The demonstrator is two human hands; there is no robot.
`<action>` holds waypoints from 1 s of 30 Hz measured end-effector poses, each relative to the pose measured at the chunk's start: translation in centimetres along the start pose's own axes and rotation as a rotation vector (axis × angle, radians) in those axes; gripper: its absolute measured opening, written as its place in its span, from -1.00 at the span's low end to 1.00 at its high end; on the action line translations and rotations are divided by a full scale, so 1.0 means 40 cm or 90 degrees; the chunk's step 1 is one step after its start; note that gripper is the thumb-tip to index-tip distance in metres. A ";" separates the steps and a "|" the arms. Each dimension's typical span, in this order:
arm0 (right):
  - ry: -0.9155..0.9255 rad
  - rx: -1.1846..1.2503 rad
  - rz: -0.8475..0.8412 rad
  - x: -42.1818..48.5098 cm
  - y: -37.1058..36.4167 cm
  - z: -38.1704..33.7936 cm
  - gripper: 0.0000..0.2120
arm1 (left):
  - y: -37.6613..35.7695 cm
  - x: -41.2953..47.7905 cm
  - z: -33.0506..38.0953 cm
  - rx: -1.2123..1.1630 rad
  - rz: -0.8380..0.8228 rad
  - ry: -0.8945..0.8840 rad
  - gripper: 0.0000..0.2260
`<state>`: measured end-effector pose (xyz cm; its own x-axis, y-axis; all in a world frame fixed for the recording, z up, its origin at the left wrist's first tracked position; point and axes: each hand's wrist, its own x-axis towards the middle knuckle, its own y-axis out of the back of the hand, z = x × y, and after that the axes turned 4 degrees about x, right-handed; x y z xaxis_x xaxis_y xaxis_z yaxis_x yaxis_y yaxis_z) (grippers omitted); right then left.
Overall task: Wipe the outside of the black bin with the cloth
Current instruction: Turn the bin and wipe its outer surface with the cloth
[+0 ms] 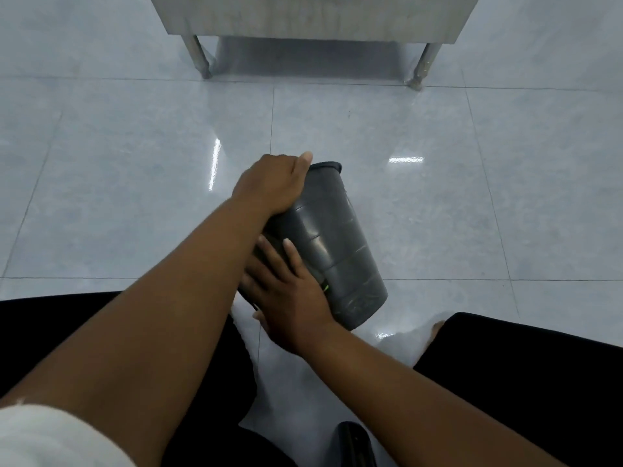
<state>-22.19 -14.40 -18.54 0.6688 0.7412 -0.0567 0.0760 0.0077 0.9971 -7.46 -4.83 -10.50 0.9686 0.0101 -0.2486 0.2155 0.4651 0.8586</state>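
The black bin (337,244) lies tilted in front of me above the tiled floor, its rim pointing away and its base toward my lap. My left hand (273,183) grips the bin's side just below the rim, thumb over the top. My right hand (290,294) lies flat against the lower side of the bin with its fingers spread. It presses a dark cloth (251,293) to the wall. Only a dark fold by the fingers and a small green speck at the hand's edge show of the cloth.
A steel table (313,18) stands on two legs at the far side of the glossy tiled floor (472,197). My knees in black trousers (539,382) flank the bin. A small black object (354,443) lies on the floor between my legs.
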 end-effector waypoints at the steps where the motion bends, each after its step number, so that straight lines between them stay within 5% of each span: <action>1: -0.024 0.024 0.028 -0.008 0.002 0.016 -0.31 | -0.006 0.003 -0.013 -0.016 0.010 -0.005 -0.50; 6: -0.247 0.173 0.150 -0.052 0.017 0.111 -0.24 | 0.003 0.018 -0.057 -0.167 -0.045 0.004 -0.47; 11: -0.438 0.548 0.135 -0.074 -0.013 0.220 -0.18 | 0.017 0.016 -0.100 -0.238 -0.095 0.030 -0.60; 13: -0.521 0.721 0.113 -0.079 -0.005 0.266 -0.31 | 0.022 0.018 -0.102 -0.239 -0.122 0.036 -0.62; 17: -0.656 0.767 0.024 -0.060 0.008 0.287 -0.42 | 0.033 0.012 -0.094 -0.342 -0.137 0.092 -0.68; 20: -0.507 0.571 0.123 -0.017 0.035 0.234 -0.29 | 0.036 0.012 -0.081 -0.435 -0.161 0.135 -0.61; 23: -0.199 0.223 0.116 0.017 0.047 0.140 -0.26 | 0.027 0.024 -0.071 -0.370 -0.179 0.138 -0.55; 26: 0.091 0.079 0.089 0.038 0.046 0.132 -0.36 | 0.027 0.029 -0.089 -0.311 -0.214 0.141 -0.52; 28: 0.178 0.069 0.111 0.050 0.040 0.184 -0.38 | 0.017 0.034 -0.103 -0.253 -0.210 0.129 -0.47; 30: 0.129 0.121 0.163 0.051 0.031 0.228 -0.34 | 0.011 0.039 -0.101 -0.200 -0.178 0.102 -0.47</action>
<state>-13.99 -19.00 -17.88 0.5256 0.8211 0.2228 0.0743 -0.3051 0.9494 -6.36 -1.04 -12.33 0.8417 -0.0290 -0.5392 0.3945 0.7149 0.5773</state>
